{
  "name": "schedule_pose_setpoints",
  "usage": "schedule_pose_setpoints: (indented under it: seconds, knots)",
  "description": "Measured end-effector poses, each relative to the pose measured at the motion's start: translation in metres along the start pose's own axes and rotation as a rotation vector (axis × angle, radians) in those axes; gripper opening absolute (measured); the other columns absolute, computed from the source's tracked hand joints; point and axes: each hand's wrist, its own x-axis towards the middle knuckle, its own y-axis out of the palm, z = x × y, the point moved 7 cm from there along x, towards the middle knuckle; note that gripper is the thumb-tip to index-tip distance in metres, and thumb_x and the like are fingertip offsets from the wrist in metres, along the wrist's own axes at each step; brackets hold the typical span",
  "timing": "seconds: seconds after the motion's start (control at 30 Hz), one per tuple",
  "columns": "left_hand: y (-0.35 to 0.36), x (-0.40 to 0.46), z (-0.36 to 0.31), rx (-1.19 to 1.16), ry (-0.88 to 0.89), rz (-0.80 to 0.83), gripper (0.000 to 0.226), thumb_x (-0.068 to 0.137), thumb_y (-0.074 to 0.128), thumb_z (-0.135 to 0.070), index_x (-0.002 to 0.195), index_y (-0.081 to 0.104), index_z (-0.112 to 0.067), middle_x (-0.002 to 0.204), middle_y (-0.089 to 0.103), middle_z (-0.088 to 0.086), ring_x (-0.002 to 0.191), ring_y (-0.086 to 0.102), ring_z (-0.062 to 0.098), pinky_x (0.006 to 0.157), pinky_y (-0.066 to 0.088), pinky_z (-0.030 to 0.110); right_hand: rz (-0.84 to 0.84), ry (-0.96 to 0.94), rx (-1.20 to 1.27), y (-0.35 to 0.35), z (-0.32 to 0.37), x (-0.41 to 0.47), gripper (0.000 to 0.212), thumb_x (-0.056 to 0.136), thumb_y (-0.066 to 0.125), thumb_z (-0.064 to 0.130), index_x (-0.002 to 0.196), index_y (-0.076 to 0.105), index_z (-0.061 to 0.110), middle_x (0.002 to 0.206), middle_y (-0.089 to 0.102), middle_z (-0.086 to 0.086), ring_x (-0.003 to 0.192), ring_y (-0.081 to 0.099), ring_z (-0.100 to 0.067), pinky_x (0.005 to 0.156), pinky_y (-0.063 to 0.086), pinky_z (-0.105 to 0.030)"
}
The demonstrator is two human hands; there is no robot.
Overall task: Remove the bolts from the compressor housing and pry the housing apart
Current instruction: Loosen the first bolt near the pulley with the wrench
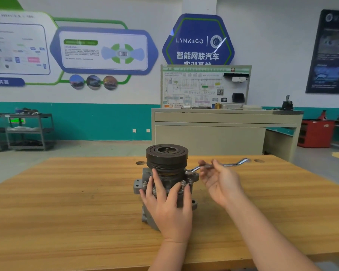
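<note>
My left hand (169,207) is nearest, fingers spread flat and pressing the compressor housing (165,184), gripping nothing. Housing: grey cast metal, lugged and blocky, black grooved pulley (167,156) on top, standing mid-tabletop toward the far edge. One bolt (183,185) stands raised by my fingertips. My right hand (219,179) pinches a shiny steel offset wrench (218,165), its ring end on the housing's right side. Wood-grain tabletop (67,202).

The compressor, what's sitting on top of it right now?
A dark grooved pulley caps the compressor, with a small shaft end in its hollow centre. Lower down, the left hand covers much of the housing front, so the bolts there are only partly visible.
</note>
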Motion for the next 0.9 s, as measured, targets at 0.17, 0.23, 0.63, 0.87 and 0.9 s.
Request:
schedule_pose_setpoints:
  seconds: [0.17,0.23,0.63,0.87,0.9]
  knots:
    - [-0.001,0.000,-0.001,0.026,-0.009,-0.001,0.030,0.086,0.058,-0.037,0.082,0.079,-0.015,0.145,0.045,0.020,0.127,0.046,0.043,0.112,0.025,0.061,0.139,-0.261,-0.195,0.014,0.015,-0.023,0.018,0.106,0.029,0.013,0.096,0.044,0.008,0.075,0.070,-0.015,0.063,0.069,-0.024,0.057,0.057,-0.030]
    - [-0.002,0.000,-0.001,0.034,-0.013,0.005,0.031,0.086,0.058,-0.037,0.081,0.079,-0.015,0.146,0.044,0.019,0.128,0.045,0.043,0.111,0.025,0.062,0.155,-0.396,-0.330,0.017,0.015,-0.033,0.016,0.105,0.032,0.013,0.096,0.045,0.010,0.077,0.070,-0.012,0.063,0.069,-0.025,0.058,0.057,-0.031]
    - [-0.002,0.002,-0.001,0.047,-0.024,0.013,0.035,0.085,0.053,-0.031,0.076,0.078,-0.009,0.137,0.050,0.029,0.118,0.053,0.054,0.103,0.030,0.071,0.366,-1.198,-1.142,0.036,-0.005,-0.089,0.028,0.101,0.042,0.040,0.105,0.058,0.017,0.103,0.062,0.014,0.098,0.061,0.004,0.083,0.050,-0.013]
    - [-0.004,0.002,-0.004,0.020,-0.021,-0.022,0.055,0.099,0.043,-0.047,0.081,0.079,-0.010,0.140,0.045,0.028,0.124,0.049,0.046,0.103,0.029,0.072,0.324,-1.167,-1.004,0.030,-0.006,-0.088,0.018,0.102,0.039,0.042,0.109,0.054,0.037,0.101,0.065,0.010,0.079,0.067,-0.007,0.068,0.055,-0.020]
    - [-0.004,0.001,-0.004,0.013,-0.021,-0.019,0.049,0.096,0.047,-0.046,0.082,0.079,-0.011,0.144,0.042,0.024,0.125,0.047,0.045,0.105,0.029,0.071,0.281,-1.055,-0.879,0.030,-0.001,-0.083,0.017,0.101,0.038,0.041,0.103,0.053,0.048,0.095,0.066,0.007,0.071,0.067,-0.012,0.063,0.055,-0.024]
